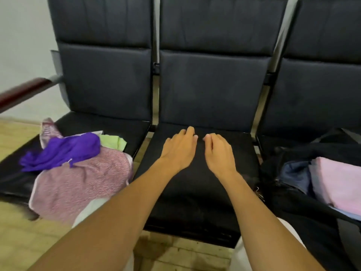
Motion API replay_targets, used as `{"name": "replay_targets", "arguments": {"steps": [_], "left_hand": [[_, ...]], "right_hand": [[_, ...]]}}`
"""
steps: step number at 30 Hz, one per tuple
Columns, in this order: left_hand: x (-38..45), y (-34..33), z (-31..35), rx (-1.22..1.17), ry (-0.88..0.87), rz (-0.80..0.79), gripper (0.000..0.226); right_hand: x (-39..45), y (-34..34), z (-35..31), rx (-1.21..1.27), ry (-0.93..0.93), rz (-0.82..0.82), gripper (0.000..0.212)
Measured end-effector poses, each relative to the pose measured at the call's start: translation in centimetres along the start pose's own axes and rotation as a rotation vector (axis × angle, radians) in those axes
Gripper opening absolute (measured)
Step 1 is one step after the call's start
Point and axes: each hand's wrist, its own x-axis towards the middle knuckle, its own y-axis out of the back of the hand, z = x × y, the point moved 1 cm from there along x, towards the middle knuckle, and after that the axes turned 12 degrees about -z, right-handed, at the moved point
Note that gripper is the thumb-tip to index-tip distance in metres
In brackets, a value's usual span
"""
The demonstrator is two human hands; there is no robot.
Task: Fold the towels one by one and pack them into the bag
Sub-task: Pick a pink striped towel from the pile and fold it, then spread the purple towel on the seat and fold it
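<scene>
My left hand [180, 148] and my right hand [218, 151] hover side by side over the middle black seat [197, 192], palms down, fingers loosely apart, holding nothing. On the left seat lies a heap of unfolded towels: a purple one [62, 151] on top, a large pink speckled one [84, 180] under it, a light green one [114, 142] behind. On the right seat a black bag [304, 210] stands unzipped, with a folded pink towel [340, 184] and a dark blue cloth [295, 175] inside.
Three black padded seats with tall backrests [213, 79] form a bench against a pale wall. A dark red armrest [25, 90] juts out at the far left. Tan tiled floor [19, 241] lies below.
</scene>
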Motion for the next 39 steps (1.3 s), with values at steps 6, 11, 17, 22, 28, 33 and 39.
{"name": "replay_targets", "arguments": {"steps": [6, 11, 17, 22, 28, 33, 39], "left_hand": [[-2.1, -0.7, -8.4, 0.039, 0.143, -0.031, 0.029], [-4.6, -0.7, -14.8, 0.06, 0.329, -0.103, 0.034], [-8.0, -0.5, -22.1, 0.081, 0.602, -0.383, 0.068], [-9.9, -0.6, -25.9, 0.124, 0.697, -0.35, 0.069], [-10.2, -0.3, -28.4, 0.12, 0.764, -0.291, 0.059], [-9.8, -0.9, -30.9, 0.154, 0.689, -0.36, 0.065], [-9.2, -1.3, -33.8, 0.154, 0.505, -0.275, 0.056]], "right_hand": [[1.7, -6.0, -5.1, 0.081, 0.088, -0.295, 0.012], [2.1, -10.6, -8.4, 0.113, 0.104, -0.513, 0.02], [1.9, -15.5, -11.6, 0.102, 0.127, -0.683, 0.026], [1.9, -19.9, -14.3, -0.012, 0.205, -0.761, 0.042], [1.9, -25.0, -18.2, -0.081, 0.299, -0.709, 0.044], [2.0, -28.0, -21.4, -0.142, 0.355, -0.757, 0.066], [3.0, -28.8, -21.6, -0.142, 0.388, -0.814, 0.076]]}}
